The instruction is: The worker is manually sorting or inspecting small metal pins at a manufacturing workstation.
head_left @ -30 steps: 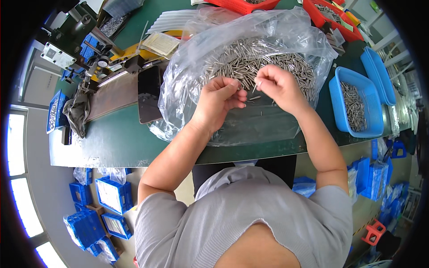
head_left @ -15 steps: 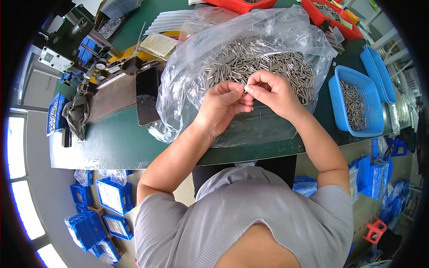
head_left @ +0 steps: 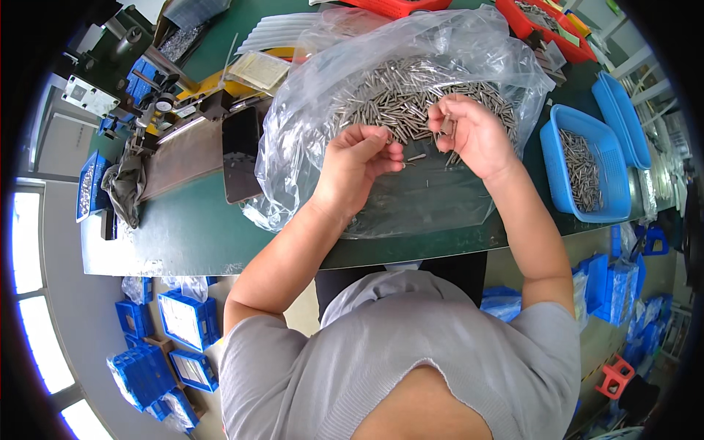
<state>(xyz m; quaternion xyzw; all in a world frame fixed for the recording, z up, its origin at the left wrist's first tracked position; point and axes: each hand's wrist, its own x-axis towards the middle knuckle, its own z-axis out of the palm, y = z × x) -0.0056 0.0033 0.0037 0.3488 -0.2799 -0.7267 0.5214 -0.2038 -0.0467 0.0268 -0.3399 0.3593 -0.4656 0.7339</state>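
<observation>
A heap of small metal pins (head_left: 389,94) lies in a large clear plastic bag (head_left: 293,125) spread on the green table. Over the near left side of the heap is my left hand (head_left: 356,165), thumb and fingers pinched together; what they hold is too small to make out. My right hand (head_left: 475,139) is above the heap's right side, its fingers curled around what looks like a metal pin (head_left: 446,126). Between the hands, apart from the heap, one loose pin (head_left: 416,157) rests on the plastic.
At the right, a blue basket (head_left: 555,161) holds more pins, with another blue basket (head_left: 612,110) beside it. Red trays (head_left: 517,23) stand at the back. A dark phone-like slab (head_left: 238,158) and a gauge stand (head_left: 165,105) are on the left.
My hands have moved apart from where their fingertips met. The right went right and slightly away; the left shifted a little left. A loose pin between them now shows.
</observation>
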